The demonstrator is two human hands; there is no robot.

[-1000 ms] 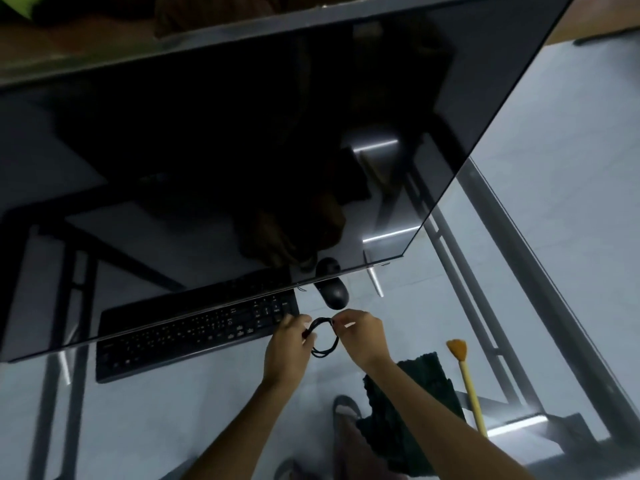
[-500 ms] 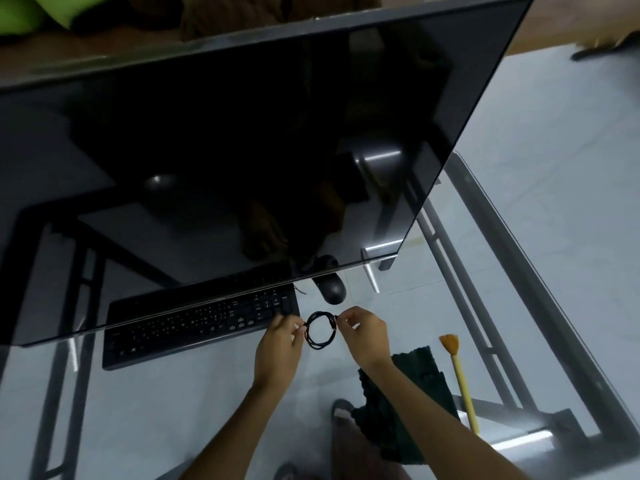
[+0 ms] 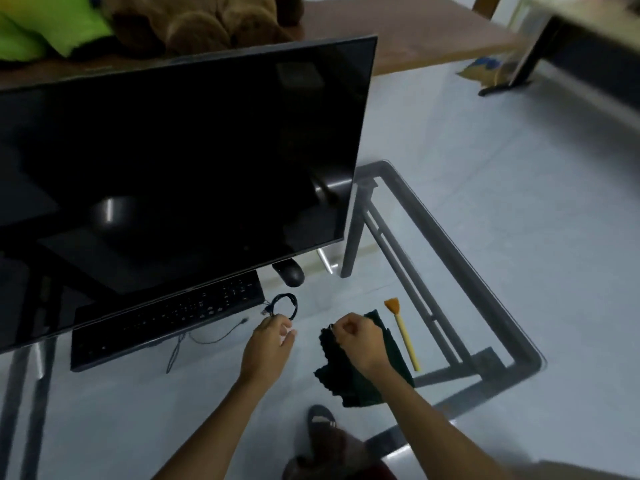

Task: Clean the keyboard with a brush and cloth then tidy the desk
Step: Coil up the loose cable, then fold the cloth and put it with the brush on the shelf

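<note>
The black keyboard (image 3: 166, 320) lies on the glass desk (image 3: 485, 271) under the monitor's lower edge. At the keyboard's right end my left hand (image 3: 270, 344) pinches the lower part of a small coiled black cable (image 3: 285, 304). A loose thin cable end (image 3: 221, 336) trails on the glass in front of the keyboard. My right hand (image 3: 356, 337) is curled into a fist over the far corner of the dark green cloth (image 3: 367, 386); I cannot tell whether it holds anything. The brush (image 3: 403, 336), with orange bristles and a yellow handle, lies right of the cloth.
A large dark monitor (image 3: 173, 161) leans over the keyboard and hides its far rows. A black mouse (image 3: 291, 274) sits behind the coil. The desk's metal frame (image 3: 450, 258) and my sandalled foot (image 3: 322, 420) show through the glass. A brown table (image 3: 415, 46) stands behind.
My right hand has let go of the cable coil and moved right, over the cloth. My left hand still has the coil. The view has tilted up and pulled back.
</note>
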